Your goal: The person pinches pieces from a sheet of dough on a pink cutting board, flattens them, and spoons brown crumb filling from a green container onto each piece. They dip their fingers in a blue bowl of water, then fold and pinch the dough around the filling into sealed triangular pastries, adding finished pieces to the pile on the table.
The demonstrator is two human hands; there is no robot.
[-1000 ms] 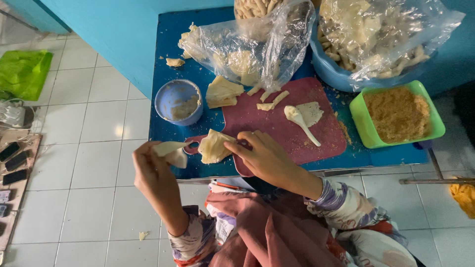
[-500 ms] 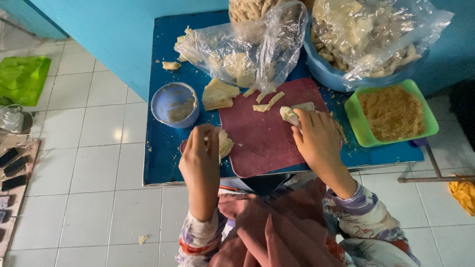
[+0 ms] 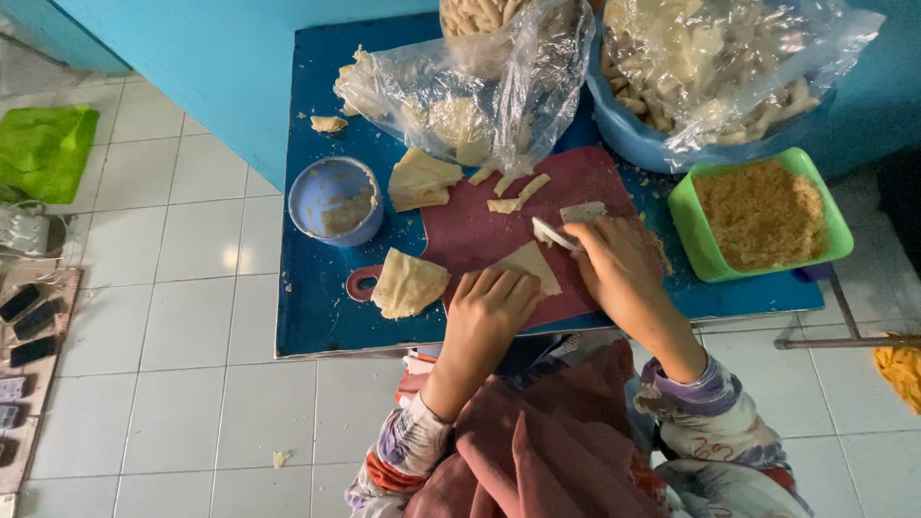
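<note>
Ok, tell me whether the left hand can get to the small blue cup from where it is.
Probably yes. The left hand rests on a dough sheet on the red board; only bare board and blue table lie between it and the blue cup.

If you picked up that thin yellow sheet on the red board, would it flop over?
Probably floppy: the sheet lies flat and thin under the left hand. It may tear easily, since torn scraps lie nearby. Likely light; the folded piece beside it keeps soft creases.

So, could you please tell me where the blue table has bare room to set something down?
The blue table is bare along its near left edge, below the small blue cup. The far side is crowded by plastic bags and the green tray.
</note>
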